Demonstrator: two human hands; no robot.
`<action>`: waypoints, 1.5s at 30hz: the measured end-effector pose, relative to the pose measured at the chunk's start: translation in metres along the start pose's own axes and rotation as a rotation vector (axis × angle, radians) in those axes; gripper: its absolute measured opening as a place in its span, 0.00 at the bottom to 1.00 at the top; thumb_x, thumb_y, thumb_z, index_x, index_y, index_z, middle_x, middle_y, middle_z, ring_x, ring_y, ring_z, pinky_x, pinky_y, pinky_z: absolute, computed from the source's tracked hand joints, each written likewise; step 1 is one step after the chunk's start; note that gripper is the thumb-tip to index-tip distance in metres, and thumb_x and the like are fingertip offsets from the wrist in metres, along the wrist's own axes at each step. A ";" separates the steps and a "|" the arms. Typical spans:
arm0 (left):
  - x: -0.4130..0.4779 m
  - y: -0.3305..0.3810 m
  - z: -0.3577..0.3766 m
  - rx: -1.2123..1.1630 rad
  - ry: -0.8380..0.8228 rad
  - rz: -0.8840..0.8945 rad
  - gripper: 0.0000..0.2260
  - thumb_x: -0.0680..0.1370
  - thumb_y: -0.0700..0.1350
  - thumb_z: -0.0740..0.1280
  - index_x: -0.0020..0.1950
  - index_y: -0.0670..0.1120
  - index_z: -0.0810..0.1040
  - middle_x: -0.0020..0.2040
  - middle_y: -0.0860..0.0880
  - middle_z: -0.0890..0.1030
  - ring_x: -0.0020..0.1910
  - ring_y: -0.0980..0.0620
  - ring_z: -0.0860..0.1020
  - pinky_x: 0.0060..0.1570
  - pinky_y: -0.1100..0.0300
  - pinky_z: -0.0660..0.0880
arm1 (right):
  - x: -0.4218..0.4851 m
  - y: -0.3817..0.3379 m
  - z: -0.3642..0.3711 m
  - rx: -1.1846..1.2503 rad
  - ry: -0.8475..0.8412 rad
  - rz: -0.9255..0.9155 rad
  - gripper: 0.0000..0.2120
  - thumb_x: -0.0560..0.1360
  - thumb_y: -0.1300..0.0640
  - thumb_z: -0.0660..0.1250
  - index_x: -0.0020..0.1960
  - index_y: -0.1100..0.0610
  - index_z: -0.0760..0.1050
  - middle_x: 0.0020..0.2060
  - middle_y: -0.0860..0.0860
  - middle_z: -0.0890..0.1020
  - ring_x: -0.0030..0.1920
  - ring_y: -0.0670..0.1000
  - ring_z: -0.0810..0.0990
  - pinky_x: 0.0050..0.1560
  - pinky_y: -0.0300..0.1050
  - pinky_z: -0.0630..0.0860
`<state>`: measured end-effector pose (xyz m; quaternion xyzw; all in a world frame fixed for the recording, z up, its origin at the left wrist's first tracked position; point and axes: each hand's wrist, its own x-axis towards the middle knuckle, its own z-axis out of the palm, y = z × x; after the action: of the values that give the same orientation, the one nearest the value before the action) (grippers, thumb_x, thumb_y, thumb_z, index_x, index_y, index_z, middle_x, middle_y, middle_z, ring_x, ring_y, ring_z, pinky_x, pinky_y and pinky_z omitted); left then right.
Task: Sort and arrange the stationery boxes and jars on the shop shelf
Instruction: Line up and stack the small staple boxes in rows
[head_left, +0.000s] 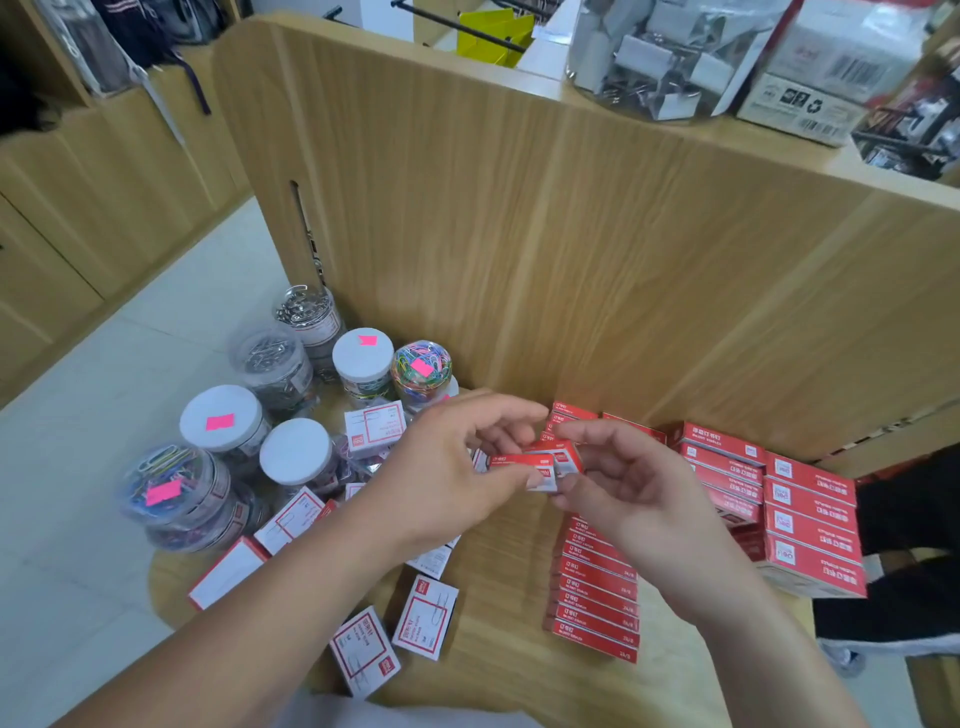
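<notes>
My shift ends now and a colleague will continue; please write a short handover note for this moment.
Hands: the left hand and the right hand together pinch small red boxes above the shelf.
Done: a row of red boxes lies lined up below the hands; larger red boxes are stacked at the right.
Left: place the held boxes; white boxes lie scattered at the front left; jars stand loosely grouped at the left.

At one o'clock the top edge cuts off the clip jar; I cannot read the print on the staple box.
</notes>
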<state>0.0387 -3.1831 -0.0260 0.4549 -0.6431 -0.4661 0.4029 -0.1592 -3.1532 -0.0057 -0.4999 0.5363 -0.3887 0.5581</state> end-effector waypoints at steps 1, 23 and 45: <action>0.000 0.001 0.001 0.001 0.017 -0.002 0.20 0.71 0.35 0.79 0.58 0.53 0.85 0.47 0.55 0.84 0.47 0.55 0.82 0.53 0.60 0.79 | 0.000 0.000 0.000 -0.009 -0.016 -0.003 0.19 0.75 0.69 0.72 0.63 0.57 0.77 0.51 0.56 0.87 0.50 0.57 0.85 0.57 0.54 0.81; 0.016 -0.027 0.009 0.636 -0.213 0.181 0.10 0.76 0.43 0.73 0.57 0.52 0.83 0.44 0.59 0.73 0.42 0.59 0.72 0.41 0.62 0.66 | -0.003 0.010 -0.020 -0.258 0.325 -0.225 0.08 0.79 0.63 0.69 0.55 0.52 0.81 0.45 0.41 0.86 0.46 0.43 0.84 0.45 0.32 0.77; 0.025 -0.047 0.033 0.860 -0.021 0.082 0.14 0.70 0.62 0.70 0.44 0.52 0.84 0.47 0.55 0.78 0.51 0.48 0.72 0.51 0.52 0.72 | -0.003 0.038 -0.030 -0.454 0.339 -0.245 0.05 0.78 0.57 0.72 0.50 0.48 0.84 0.44 0.41 0.85 0.47 0.46 0.84 0.47 0.49 0.81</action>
<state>0.0113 -3.2067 -0.0764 0.5507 -0.8004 -0.1440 0.1881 -0.1931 -3.1464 -0.0402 -0.6006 0.6306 -0.4013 0.2837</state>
